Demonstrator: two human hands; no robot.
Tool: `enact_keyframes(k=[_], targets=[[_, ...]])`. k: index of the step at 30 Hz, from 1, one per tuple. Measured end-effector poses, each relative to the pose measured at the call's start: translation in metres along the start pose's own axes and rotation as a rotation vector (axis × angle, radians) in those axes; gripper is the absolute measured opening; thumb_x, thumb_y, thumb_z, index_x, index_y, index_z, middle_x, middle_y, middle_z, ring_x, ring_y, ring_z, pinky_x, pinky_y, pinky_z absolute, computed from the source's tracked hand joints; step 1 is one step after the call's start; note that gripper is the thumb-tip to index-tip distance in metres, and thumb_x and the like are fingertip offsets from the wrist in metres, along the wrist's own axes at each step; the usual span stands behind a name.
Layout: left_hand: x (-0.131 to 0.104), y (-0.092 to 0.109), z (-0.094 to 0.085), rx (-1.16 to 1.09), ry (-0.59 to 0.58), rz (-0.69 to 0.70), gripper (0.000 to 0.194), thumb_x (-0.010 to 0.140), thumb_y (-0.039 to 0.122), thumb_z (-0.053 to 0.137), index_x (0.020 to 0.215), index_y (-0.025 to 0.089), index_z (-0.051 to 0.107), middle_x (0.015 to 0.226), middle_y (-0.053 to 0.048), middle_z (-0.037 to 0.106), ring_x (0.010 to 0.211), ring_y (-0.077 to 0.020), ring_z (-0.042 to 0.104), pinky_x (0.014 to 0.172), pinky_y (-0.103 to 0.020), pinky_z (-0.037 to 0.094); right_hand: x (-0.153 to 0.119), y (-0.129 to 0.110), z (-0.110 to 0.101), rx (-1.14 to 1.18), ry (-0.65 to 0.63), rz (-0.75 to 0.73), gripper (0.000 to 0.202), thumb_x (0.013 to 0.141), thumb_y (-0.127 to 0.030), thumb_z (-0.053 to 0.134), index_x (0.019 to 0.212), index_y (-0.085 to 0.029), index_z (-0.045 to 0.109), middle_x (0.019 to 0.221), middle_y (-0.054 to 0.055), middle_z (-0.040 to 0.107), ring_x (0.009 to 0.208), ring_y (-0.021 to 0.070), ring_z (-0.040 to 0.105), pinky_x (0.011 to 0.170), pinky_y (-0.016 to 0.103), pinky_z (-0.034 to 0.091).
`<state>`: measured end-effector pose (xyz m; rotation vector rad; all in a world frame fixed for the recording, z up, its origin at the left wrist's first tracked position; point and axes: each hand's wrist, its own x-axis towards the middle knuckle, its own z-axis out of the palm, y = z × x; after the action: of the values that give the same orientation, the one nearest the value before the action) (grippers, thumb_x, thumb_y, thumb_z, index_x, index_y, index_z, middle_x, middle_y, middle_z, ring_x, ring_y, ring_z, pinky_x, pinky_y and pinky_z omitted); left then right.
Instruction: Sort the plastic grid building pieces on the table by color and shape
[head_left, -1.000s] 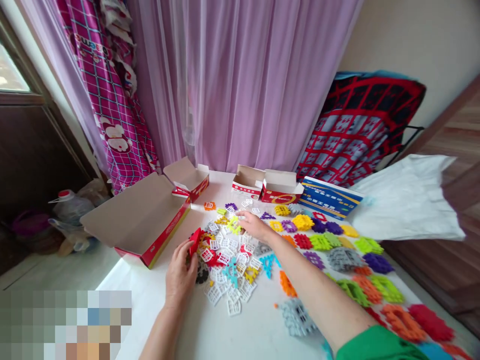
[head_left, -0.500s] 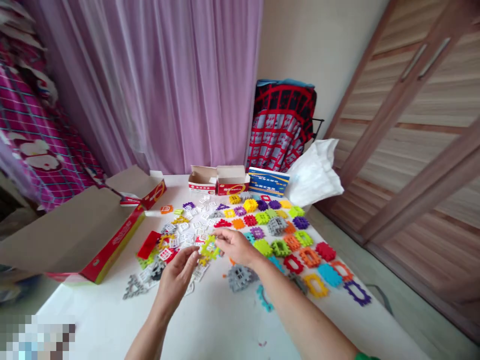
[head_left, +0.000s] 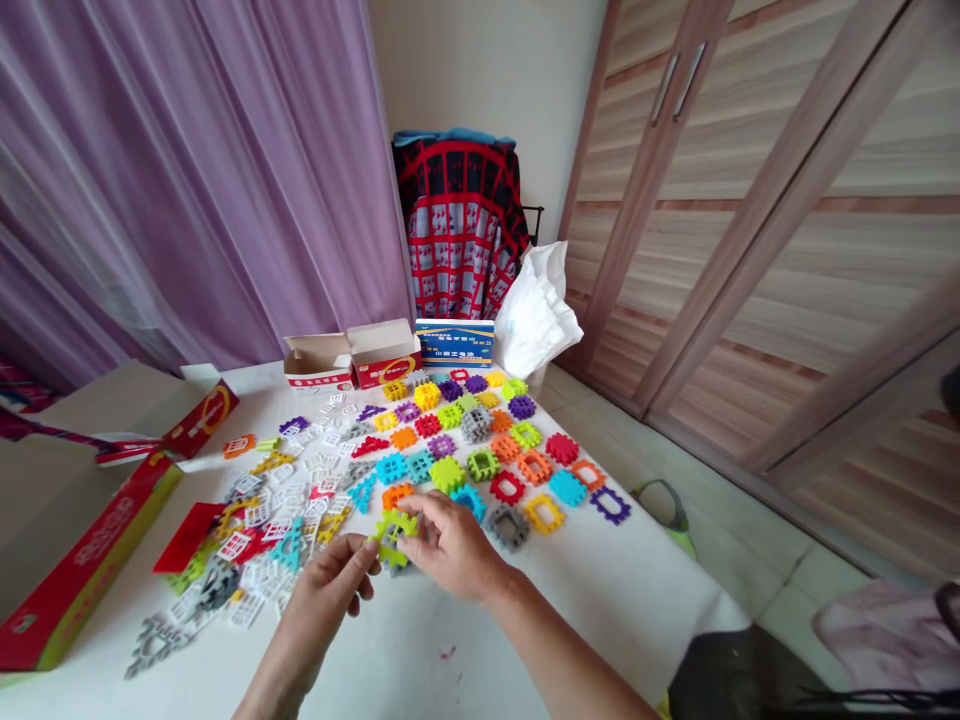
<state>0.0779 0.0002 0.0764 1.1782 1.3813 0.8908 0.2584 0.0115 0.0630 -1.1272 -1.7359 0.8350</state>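
A lime-green toothed building block (head_left: 391, 537) with an open middle is held up in front of me between both hands. My right hand (head_left: 456, 552) pinches its right side between thumb and fingers. From the lower left, my left hand (head_left: 334, 578) has its thumb and forefinger closed at the block's left edge. Just beneath the lime-green block, a grey block shows in part, mostly covered. An orange block (head_left: 396, 496) lies behind my right fingertips. White lattice window pieces (head_left: 246, 609) are scattered left of my left hand.
Rows of coloured toothed blocks (head_left: 545, 513) cover the table's right half. A mixed pile with a red piece (head_left: 187, 537) lies left. Large open cartons (head_left: 97, 560) stand at the left edge. Small red boxes (head_left: 386, 372), a blue box (head_left: 455, 344) and a white bag (head_left: 536, 315) line the back.
My view has turned to the right, so the table things sit further left. Both hands still hold the lime-green block, now lower in view and nearer to me.
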Motion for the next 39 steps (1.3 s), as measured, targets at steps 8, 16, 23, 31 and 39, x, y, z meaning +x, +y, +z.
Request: enact_keyframes(k=[8, 16, 23, 31, 39], targets=[[0.004, 0.003, 0.021, -0.151, 0.005, -0.088, 0.053, 0.057, 0.067, 0.073, 0.064, 0.018, 0.055, 0.054, 0.004, 0.053, 0.045, -0.0066, 0.042, 0.041, -0.018, 0.030, -0.021, 0.007, -0.012, -0.332, 0.127, -0.092, 0.044, 0.072, -0.028, 0.072, 0.114, -0.022, 0.061, 0.112, 0.010, 0.067, 0.106, 0.0257, 0.062, 0.092, 0.040, 0.050], [0.003, 0.002, 0.033, -0.104, -0.056, -0.079, 0.049, 0.062, 0.066, 0.068, 0.064, 0.019, 0.053, 0.057, 0.003, 0.054, 0.046, -0.0070, 0.046, 0.041, -0.018, 0.030, -0.028, 0.026, -0.016, -0.327, 0.108, -0.097, 0.049, 0.073, -0.029, 0.070, 0.120, -0.022, 0.059, 0.112, 0.011, 0.066, 0.097, 0.0244, 0.064, 0.087, 0.038, 0.053], [0.011, 0.005, 0.017, -0.010, 0.085, 0.039, 0.056, 0.072, 0.071, 0.056, 0.086, 0.018, 0.064, 0.071, -0.001, 0.063, 0.051, -0.0114, 0.056, 0.040, -0.021, 0.037, -0.021, 0.035, -0.024, -0.403, 0.285, -0.138, 0.040, 0.073, -0.035, 0.069, 0.109, -0.020, 0.061, 0.101, 0.010, 0.067, 0.091, 0.0248, 0.064, 0.080, 0.038, 0.054], [0.041, -0.059, -0.060, 0.908, 0.516, 0.631, 0.036, 0.087, 0.048, 0.046, 0.099, 0.022, 0.069, 0.107, -0.012, 0.072, 0.105, -0.0310, 0.065, 0.093, -0.047, 0.048, -0.018, 0.075, -0.067, -0.527, 0.602, -0.067, 0.038, 0.081, -0.047, 0.063, 0.107, -0.019, 0.059, 0.100, 0.012, 0.067, 0.087, 0.0237, 0.064, 0.078, 0.038, 0.054], [0.047, -0.103, -0.077, 1.149, 0.501, 0.718, 0.031, 0.091, 0.041, 0.046, 0.102, 0.023, 0.070, 0.113, -0.009, 0.071, 0.106, -0.0276, 0.063, 0.093, -0.044, 0.049, -0.025, 0.100, -0.082, -0.526, 0.722, -0.005, 0.041, 0.081, -0.051, 0.063, 0.106, -0.018, 0.059, 0.092, 0.010, 0.066, 0.077, 0.0210, 0.063, 0.068, 0.035, 0.053]])
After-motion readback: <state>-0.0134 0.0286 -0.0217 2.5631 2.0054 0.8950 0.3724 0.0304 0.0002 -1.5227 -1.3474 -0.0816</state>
